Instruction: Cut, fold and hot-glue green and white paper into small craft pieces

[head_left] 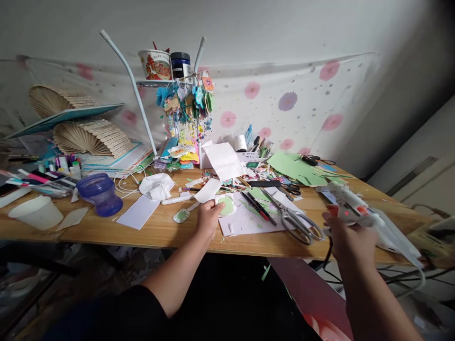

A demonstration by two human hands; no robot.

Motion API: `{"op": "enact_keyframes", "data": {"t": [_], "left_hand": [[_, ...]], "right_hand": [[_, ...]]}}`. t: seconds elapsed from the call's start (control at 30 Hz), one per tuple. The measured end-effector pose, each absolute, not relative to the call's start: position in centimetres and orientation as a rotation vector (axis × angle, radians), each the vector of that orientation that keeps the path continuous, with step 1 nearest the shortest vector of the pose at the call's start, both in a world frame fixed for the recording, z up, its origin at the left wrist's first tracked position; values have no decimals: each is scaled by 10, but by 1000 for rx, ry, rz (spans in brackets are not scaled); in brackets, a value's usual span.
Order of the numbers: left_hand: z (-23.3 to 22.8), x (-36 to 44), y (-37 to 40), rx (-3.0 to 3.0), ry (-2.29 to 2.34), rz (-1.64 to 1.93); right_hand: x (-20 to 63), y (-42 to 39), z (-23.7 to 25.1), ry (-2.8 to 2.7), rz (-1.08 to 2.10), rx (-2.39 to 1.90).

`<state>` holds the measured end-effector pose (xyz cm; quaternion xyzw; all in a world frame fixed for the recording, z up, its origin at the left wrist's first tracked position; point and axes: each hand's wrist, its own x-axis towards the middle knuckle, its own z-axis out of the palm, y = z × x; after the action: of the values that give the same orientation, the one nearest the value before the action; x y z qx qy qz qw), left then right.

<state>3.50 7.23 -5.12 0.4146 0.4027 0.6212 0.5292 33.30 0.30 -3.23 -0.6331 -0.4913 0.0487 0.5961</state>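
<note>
My left hand [209, 217] rests at the front middle of the wooden table [167, 232], fingers pinching a small white paper piece [207, 191] beside a round pale green cutout [227, 206]. My right hand [350, 234] is at the right, closed around a white hot glue gun [359, 213] whose body points toward the table's right end, its cord trailing off the edge. Large grey scissors [295, 220] lie between the two hands on white paper with green scraps [245, 220].
A purple cup [100, 193], a white cup [35, 212], crumpled tissue [156, 186] and white card [138, 211] sit at left. Folded fans [90, 137], markers, a hanging cluster of paper crafts [186, 106], pens [254, 203] and green sheets [296, 169] crowd the back.
</note>
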Motion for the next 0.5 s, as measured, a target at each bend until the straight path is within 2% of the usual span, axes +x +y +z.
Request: {"op": "enact_keyframes", "data": {"t": [0.1, 0.17, 0.3, 0.5], "left_hand": [[-40, 35, 59, 1001, 950, 1490], [-32, 34, 50, 1078, 978, 1516], [-21, 28, 38, 1251, 1058, 1557], [-15, 23, 28, 1462, 1141, 1535]], "right_hand": [[276, -16, -20, -1316, 422, -1399], [244, -25, -12, -1562, 492, -1263], [210, -30, -2, -1846, 309, -1111], [203, -31, -3, -1912, 217, -1098]]}}
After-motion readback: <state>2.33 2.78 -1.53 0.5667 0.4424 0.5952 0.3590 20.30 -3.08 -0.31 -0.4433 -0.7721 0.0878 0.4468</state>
